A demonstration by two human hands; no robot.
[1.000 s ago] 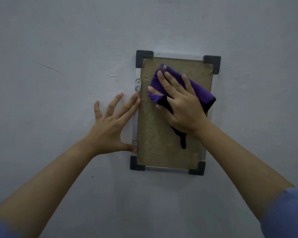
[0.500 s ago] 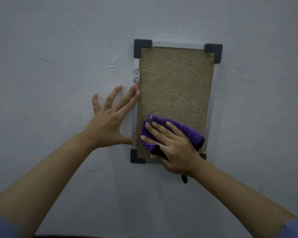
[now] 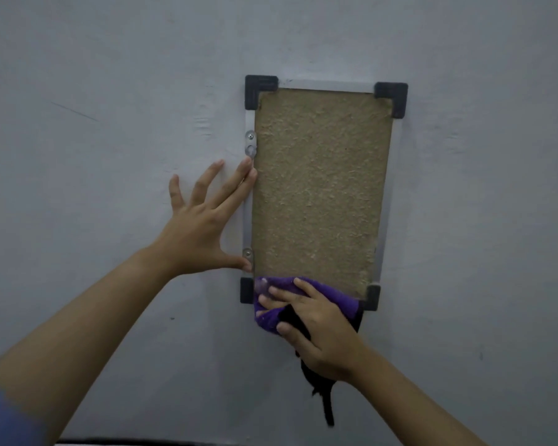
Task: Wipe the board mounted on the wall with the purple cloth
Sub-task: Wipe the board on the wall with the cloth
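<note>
Risk first: purple cloth [image 3: 306, 294] already at the bottom edge of the board [image 3: 319, 188], half off the fibrous face and over the lower frame rail. Likely to slide onto the bare wall [image 3: 110, 91] and leave the lower corners unwiped. Could also snag on the black corner cap at lower right [image 3: 372, 297], or let the dangling black strip [image 3: 327, 403] catch underneath. Rough surface may drag at the fabric and bunch it under the palm.

Right hand [image 3: 316, 326] spread over the cloth, fingers nearly straight and pressing it flat, thumb tucked against a fold at the left; pressing more than gripping, though blurred at the fingertips.

Left hand [image 3: 203, 220] wide open, fingers splayed on the wall, index finger and thumb touching the board's left rail, steadying it.
</note>
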